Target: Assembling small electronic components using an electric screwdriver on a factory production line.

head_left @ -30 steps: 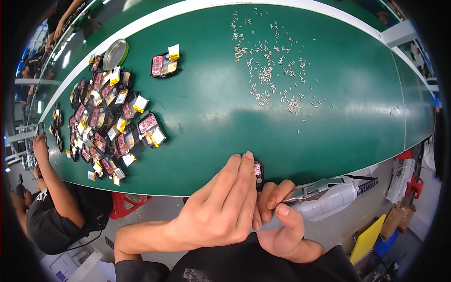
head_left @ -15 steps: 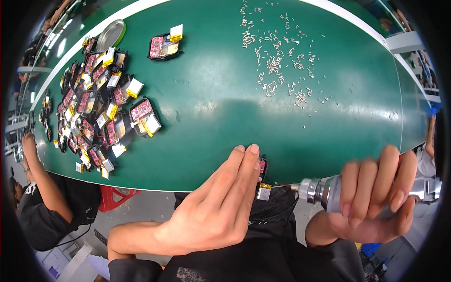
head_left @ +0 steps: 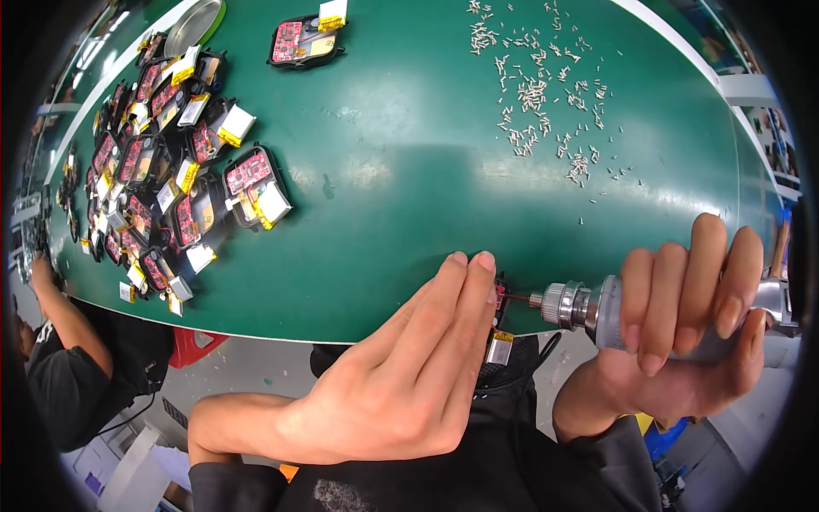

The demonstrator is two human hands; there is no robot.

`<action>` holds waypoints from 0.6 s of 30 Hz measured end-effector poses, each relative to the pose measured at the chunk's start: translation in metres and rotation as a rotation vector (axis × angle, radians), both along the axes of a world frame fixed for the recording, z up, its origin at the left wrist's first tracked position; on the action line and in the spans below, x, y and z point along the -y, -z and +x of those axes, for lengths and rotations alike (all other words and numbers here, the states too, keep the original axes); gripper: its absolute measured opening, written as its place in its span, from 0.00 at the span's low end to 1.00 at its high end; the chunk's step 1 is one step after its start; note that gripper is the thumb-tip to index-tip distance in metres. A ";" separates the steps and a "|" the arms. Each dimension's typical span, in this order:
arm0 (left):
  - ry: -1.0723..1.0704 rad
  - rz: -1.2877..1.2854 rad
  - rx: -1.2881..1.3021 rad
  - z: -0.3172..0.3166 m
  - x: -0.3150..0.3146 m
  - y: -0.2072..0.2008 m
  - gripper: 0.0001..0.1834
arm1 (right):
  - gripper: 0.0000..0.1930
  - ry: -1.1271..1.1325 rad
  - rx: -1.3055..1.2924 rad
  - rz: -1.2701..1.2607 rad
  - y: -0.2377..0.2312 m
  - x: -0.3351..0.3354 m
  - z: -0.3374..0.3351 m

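Note:
My left hand [head_left: 401, 375] lies flat, fingers together, pressing a small black device with a red circuit board [head_left: 499, 299] against the near edge of the green table [head_left: 401, 171]. A silver battery pack with a yellow tab [head_left: 498, 348] hangs from that device below the table edge. My right hand [head_left: 682, 324] is wrapped around a silver electric screwdriver [head_left: 580, 305]. Its thin bit points left and touches the device by my left fingertips.
Several small silver screws [head_left: 537, 94] are scattered on the far right of the table. Many similar devices with red boards and yellow-tabbed batteries [head_left: 162, 179] are piled at the left, one apart [head_left: 303, 38] at the top beside a metal dish [head_left: 192, 26]. Another person [head_left: 60, 358] sits at the left.
My right hand has swung the screwdriver out to the right and now points its bit at the device. The view has shifted closer, with my left hand still on the device.

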State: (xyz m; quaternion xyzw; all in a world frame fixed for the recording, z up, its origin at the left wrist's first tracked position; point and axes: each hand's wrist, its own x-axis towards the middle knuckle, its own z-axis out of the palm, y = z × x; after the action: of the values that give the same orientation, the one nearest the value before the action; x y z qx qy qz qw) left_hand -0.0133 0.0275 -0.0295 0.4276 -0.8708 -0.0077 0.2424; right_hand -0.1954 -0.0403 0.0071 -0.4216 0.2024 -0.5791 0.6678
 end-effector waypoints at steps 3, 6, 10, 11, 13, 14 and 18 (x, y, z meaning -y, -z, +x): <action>0.046 -0.018 0.039 0.004 0.001 0.000 0.12 | 0.10 -0.110 -0.033 0.004 -0.003 0.001 0.003; 0.056 -0.061 0.046 0.007 0.003 0.003 0.16 | 0.11 -0.180 -0.084 -0.040 -0.002 0.004 0.007; 0.126 -0.020 0.062 0.015 0.009 -0.003 0.20 | 0.13 -0.250 -0.198 -0.040 -0.005 0.014 0.006; 0.129 -0.011 0.059 0.016 0.009 -0.005 0.22 | 0.13 -0.249 -0.187 -0.053 -0.009 0.015 0.008; 0.119 0.028 0.062 0.014 0.007 -0.010 0.24 | 0.13 -0.210 -0.243 -0.080 -0.015 0.015 0.013; 0.114 0.010 0.085 0.012 0.006 -0.016 0.24 | 0.13 -0.189 -0.266 -0.098 -0.020 0.015 0.015; 0.087 0.085 0.073 0.014 -0.001 -0.013 0.20 | 0.13 -0.314 -0.008 -0.140 -0.003 0.021 0.018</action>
State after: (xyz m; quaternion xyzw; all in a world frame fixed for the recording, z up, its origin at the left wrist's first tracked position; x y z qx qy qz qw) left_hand 0.0006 0.0287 -0.0161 0.3994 -0.8957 -0.0398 0.1914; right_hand -0.1771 -0.0617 0.0101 -0.4959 0.0959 -0.4785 0.7183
